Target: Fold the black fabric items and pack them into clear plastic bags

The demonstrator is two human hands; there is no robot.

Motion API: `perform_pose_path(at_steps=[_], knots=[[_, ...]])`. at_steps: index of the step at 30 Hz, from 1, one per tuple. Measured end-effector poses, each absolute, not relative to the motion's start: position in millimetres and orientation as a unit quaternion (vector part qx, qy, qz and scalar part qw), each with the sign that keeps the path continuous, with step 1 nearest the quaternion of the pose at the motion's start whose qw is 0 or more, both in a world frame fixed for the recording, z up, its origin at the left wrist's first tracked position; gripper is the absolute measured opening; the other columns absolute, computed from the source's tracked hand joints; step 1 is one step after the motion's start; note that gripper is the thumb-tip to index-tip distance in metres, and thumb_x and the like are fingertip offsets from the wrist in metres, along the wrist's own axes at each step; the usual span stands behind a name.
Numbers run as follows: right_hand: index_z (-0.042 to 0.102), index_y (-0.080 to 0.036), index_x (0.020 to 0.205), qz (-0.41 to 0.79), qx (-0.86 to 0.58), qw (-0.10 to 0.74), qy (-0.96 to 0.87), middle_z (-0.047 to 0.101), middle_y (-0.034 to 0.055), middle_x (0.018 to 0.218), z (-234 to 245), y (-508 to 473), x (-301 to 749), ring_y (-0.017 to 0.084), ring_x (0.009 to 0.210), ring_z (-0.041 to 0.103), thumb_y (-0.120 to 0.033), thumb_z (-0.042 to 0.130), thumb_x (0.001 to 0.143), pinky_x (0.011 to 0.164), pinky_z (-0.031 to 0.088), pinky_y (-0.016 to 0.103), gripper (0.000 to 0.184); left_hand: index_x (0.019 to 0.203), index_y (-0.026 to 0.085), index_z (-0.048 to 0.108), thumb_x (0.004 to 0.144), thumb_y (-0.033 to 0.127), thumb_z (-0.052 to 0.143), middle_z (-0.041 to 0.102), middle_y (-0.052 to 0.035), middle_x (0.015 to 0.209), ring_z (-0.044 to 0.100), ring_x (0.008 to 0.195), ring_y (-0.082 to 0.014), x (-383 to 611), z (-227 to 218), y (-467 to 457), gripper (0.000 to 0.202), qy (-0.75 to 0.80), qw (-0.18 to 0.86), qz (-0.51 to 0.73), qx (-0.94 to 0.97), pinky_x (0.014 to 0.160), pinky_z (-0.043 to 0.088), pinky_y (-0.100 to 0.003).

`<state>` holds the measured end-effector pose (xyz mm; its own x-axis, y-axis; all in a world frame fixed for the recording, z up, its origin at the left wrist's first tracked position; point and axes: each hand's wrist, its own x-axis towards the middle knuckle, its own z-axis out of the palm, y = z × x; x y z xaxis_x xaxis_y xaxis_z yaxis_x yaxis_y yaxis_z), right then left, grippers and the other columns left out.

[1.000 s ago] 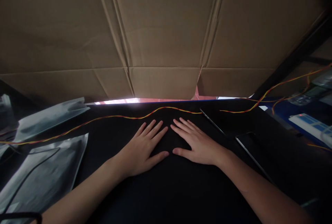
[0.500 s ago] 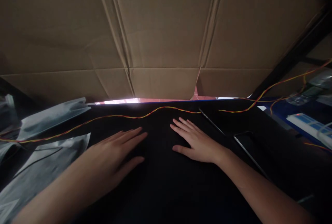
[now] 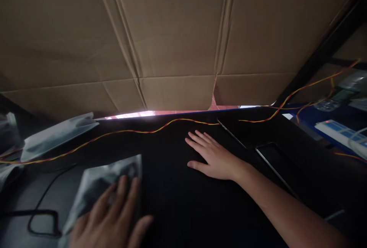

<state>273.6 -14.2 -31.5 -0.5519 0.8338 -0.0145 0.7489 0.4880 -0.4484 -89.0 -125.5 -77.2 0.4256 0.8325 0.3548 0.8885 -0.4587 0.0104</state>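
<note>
My left hand [image 3: 107, 213] lies over a clear plastic bag [image 3: 91, 179] with something dark inside, at the lower left of the black table [image 3: 172, 202]. Its fingers are stretched forward across the bag, and the thumb sticks out to the right. Farther right, my right hand [image 3: 213, 156] rests flat on the black surface with its fingers spread and nothing in it. To the right of that hand lie two dark phone-like slabs, the far one [image 3: 233, 133] and the near one [image 3: 281, 171].
A twisted red-yellow wire [image 3: 126, 131] runs across the back of the table. At left are a white plastic packet [image 3: 57, 135] and a black cable [image 3: 43, 211]. Cardboard [image 3: 177, 30] stands behind. On the right are a clear bottle [image 3: 332, 100] and a blue-and-white box [image 3: 344, 137].
My left hand has moved back toward me and onto the plastic bag, which has slid right. The black cable at left is now uncovered. My right hand stays in place.
</note>
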Motion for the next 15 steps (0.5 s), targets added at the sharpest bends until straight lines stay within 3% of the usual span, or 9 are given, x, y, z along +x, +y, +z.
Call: perform_pose_path(at_steps=[2, 6, 9, 11, 13, 15], knots=[[0.031, -0.023, 0.172, 0.195, -0.46, 0.108, -0.859, 0.018, 0.0079, 0.18, -33.4, -14.1, 272.9, 0.031, 0.168, 0.01, -0.077, 0.045, 0.103, 0.137, 0.012, 0.055, 0.089, 0.174, 0.034, 0.02, 0.099, 0.065, 0.057, 0.058, -0.0168, 0.16, 0.064, 0.127, -0.0486, -39.4, -61.2, -119.3, 0.089, -0.456, 0.096, -0.132, -0.875, 0.081, 0.058, -0.059], [0.036, -0.025, 0.17, 0.192, -0.459, 0.127, -0.858, 0.024, 0.0097, 0.179, -35.1, -13.9, 272.4, 0.034, 0.167, 0.014, -0.072, 0.05, 0.103, 0.136, 0.016, 0.059, 0.083, 0.155, 0.03, 0.06, 0.103, 0.067, 0.05, 0.066, -0.0181, 0.15, 0.065, 0.121, -0.0449, 10.5, -25.9, -76.8, 0.065, -0.419, 0.04, -0.11, -0.9, 0.089, 0.056, -0.059], [0.044, -0.025, 0.164, 0.195, -0.449, 0.169, -0.855, 0.037, 0.0118, 0.175, -30.7, -16.5, 271.5, 0.034, 0.165, 0.025, -0.06, 0.061, 0.103, 0.134, 0.021, 0.06, 0.073, 0.146, 0.031, 0.067, 0.107, 0.061, 0.048, 0.069, -0.0161, 0.138, 0.065, 0.118, -0.0394, 11.0, -7.3, -32.5, 0.053, -0.4, -0.012, -0.095, -0.912, 0.093, 0.057, -0.057], [0.058, -0.024, 0.149, 0.196, -0.425, 0.211, -0.858, 0.055, 0.0121, 0.161, -25.7, -20.5, 268.7, 0.031, 0.153, 0.045, -0.043, 0.071, 0.099, 0.127, 0.036, 0.054, 0.055, 0.147, 0.031, 0.066, 0.109, 0.051, 0.049, 0.069, -0.0142, 0.132, 0.064, 0.116, -0.0344, 6.1, -2.6, -8.4, 0.046, -0.377, -0.046, -0.094, -0.92, 0.096, 0.057, -0.055], [0.066, -0.023, 0.124, 0.202, -0.383, 0.231, -0.871, 0.069, 0.0086, 0.133, -21.6, -25.8, 263.3, 0.026, 0.128, 0.061, -0.031, 0.079, 0.091, 0.111, 0.05, 0.044, 0.037, 0.148, 0.03, 0.065, 0.11, 0.043, 0.049, 0.066, -0.0126, 0.132, 0.063, 0.117, -0.0315, 2.1, -4.3, 6.5, 0.043, -0.36, -0.078, -0.118, -0.922, 0.101, 0.057, -0.054], [0.067, -0.022, 0.109, 0.191, -0.334, 0.227, -0.894, 0.07, 0.0045, 0.111, -20.8, -31.1, 255.9, 0.022, 0.106, 0.063, -0.032, 0.084, 0.087, 0.096, 0.053, 0.038, 0.029, 0.147, 0.031, 0.066, 0.11, 0.038, 0.05, 0.064, -0.0112, 0.137, 0.061, 0.121, -0.0308, 0.0, -9.6, 12.5, 0.041, -0.356, -0.106, -0.158, -0.915, 0.106, 0.055, -0.054]])
